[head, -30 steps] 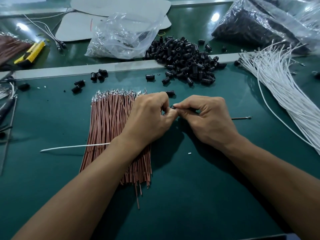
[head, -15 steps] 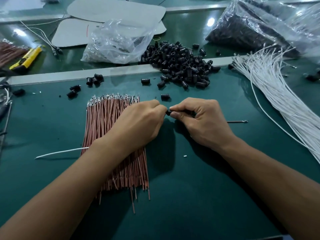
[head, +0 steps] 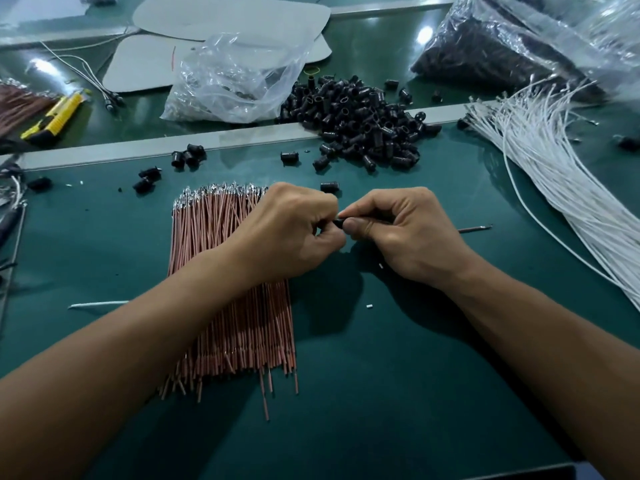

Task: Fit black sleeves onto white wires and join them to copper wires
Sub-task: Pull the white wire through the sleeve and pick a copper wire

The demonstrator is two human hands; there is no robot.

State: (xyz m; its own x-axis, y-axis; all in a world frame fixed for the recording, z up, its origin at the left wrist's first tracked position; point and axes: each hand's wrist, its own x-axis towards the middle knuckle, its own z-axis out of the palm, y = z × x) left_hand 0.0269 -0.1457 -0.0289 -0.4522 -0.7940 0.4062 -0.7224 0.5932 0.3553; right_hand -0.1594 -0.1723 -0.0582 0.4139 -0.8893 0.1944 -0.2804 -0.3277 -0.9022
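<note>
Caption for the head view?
Left hand and right hand pinch a black sleeve beside copper wires; white wires at right.

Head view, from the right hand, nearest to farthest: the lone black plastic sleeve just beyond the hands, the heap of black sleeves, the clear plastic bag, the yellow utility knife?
1. lone black plastic sleeve, just beyond the right hand.
2. heap of black sleeves, farther back.
3. clear plastic bag, left of the heap.
4. yellow utility knife, far left.
</note>
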